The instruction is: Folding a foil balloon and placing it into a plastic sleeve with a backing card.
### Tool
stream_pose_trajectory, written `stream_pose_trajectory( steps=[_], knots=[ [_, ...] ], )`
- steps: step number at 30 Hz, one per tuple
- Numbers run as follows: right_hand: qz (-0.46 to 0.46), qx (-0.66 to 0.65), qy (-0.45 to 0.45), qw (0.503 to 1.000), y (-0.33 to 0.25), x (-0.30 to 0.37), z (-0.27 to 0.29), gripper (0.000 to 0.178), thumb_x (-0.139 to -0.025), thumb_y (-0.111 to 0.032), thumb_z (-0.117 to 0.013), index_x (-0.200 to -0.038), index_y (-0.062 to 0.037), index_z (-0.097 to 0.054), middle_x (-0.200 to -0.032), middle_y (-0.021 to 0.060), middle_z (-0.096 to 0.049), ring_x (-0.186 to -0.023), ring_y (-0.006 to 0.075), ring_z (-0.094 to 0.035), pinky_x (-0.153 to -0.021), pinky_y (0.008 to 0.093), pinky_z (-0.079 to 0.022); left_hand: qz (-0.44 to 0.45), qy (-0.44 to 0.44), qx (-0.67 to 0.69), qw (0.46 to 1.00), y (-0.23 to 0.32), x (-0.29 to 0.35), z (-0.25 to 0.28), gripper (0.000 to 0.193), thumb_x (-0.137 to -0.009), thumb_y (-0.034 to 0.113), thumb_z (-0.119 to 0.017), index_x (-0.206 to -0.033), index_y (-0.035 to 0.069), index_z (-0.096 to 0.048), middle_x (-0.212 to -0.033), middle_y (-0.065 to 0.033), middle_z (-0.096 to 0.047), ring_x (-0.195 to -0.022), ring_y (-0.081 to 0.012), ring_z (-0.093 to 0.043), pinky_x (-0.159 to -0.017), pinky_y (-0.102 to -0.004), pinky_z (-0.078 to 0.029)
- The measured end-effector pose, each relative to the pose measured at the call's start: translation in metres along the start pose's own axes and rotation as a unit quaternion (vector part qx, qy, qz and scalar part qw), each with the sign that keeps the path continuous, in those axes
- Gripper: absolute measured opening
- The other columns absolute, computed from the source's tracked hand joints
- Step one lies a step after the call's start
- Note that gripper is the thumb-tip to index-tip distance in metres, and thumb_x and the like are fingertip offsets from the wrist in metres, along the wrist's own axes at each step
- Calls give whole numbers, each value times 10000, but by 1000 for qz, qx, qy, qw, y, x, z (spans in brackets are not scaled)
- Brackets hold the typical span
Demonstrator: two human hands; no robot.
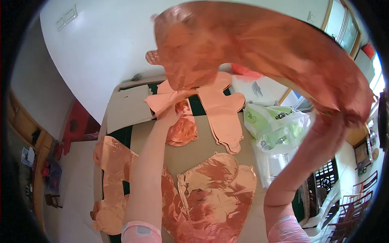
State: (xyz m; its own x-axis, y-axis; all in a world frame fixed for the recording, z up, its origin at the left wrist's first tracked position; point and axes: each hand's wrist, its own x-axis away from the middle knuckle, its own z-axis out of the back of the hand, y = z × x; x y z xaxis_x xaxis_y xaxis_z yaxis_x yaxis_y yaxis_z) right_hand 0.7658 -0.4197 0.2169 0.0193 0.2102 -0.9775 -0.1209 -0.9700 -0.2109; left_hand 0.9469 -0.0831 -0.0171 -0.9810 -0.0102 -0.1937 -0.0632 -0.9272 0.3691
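Note:
A large, flat rose-gold foil balloon [259, 40] arches above the table, raised between my two hands. My left hand [172, 111] is closed at its lower left part, though the foil hides some of the fingertips. At the far right end, my right hand [337, 122] grips the bunched foil, partly covered by it. Beneath lie more flat balloons: a matte stack [222, 115], a shiny piece [182, 131] beside my left hand, a big crinkled pile [214, 198] nearest me, and another foil piece [113, 178] along the left edge.
Brown cardboard sheets [129, 108] rest at the table's back left. A green and white plastic bag [279, 127] sits on the right, with clear plastic [265, 164] below it. A white package [259, 91] lies behind. Chairs [360, 198] stand off to the right.

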Motion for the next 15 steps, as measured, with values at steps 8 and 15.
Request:
stream_pose_trajectory(
  steps=[8, 15],
  knots=[
    [-304, -607, 84, 730, 104, 13, 71, 401, -883, 3, -614, -1267, 54, -509, -1334, 232, -472, -1143, 319, -551, -947, 380, -510, -99, 71, 170, 978, 14, -3, -1, 522, -897, 342, -575, -1344, 112, -436, -1414, -107, -424, -1286, -286, -420, -1083, -381, -327],
    [-442, -497, 168, 728, 56, 16, 76, 437, -943, -152, -561, -1324, 38, -459, -1343, 185, -499, -1194, 277, -531, -1048, 417, -427, -198, 203, 217, 934, -35, -10, 15, 299, -799, 211, -646, -1072, 90, -638, -1080, -109, -671, -952, -253, -653, -804, -366, -524]
  ],
)
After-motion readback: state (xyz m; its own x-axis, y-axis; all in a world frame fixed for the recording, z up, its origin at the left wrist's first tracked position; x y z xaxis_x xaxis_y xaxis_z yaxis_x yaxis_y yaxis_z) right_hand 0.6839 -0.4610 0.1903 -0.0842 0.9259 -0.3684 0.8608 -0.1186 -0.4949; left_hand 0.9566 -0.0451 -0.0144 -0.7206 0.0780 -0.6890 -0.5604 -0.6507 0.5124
